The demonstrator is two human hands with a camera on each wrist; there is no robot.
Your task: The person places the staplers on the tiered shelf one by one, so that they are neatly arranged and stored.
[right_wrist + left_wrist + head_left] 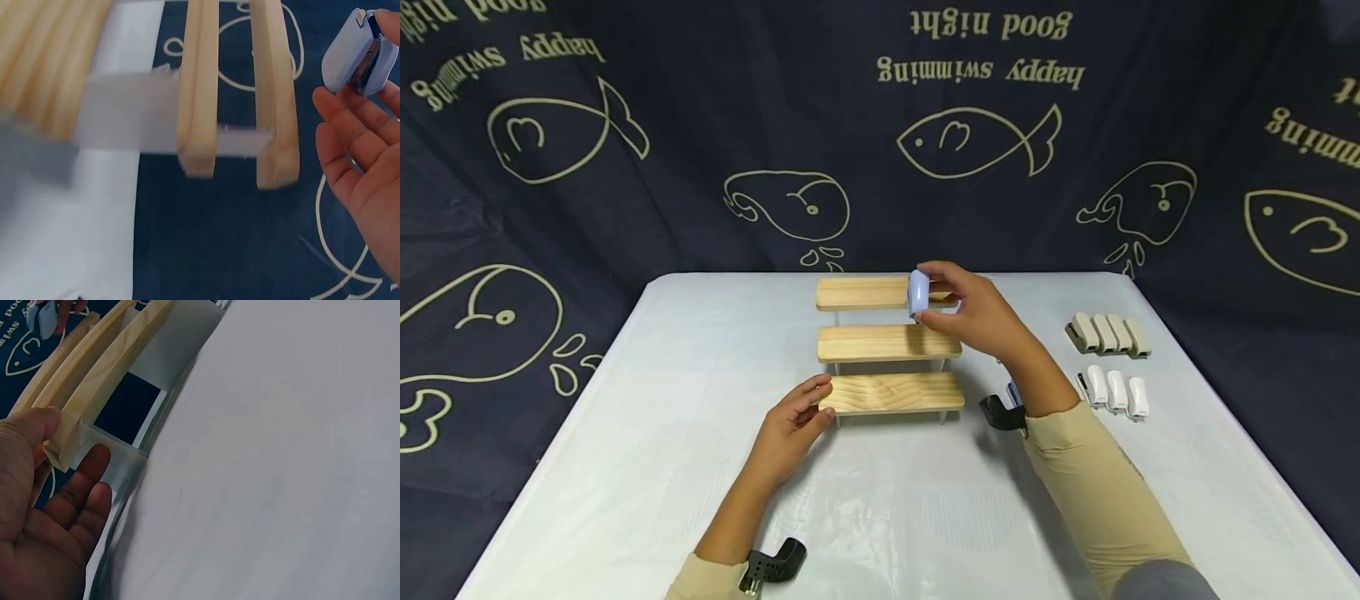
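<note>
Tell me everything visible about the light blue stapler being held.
The light blue stapler is compact, with a smooth, rounded, plastic-looking shell and metal parts between its halves. The right hand pinches it. In the head view, it runs lengthwise up the picture, overlapping the top wooden shelf right of centre; nothing else visibly touches it.

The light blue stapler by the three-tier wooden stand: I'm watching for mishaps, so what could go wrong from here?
The light blue stapler is pinched in the fingers of the right hand, so it might slip and drop.
The three-tier wooden stand has narrow tiers; a stapler set near an edge could fall off.
The left hand holds only the left end of the bottom tier, so a knock might twist the stand.
</note>
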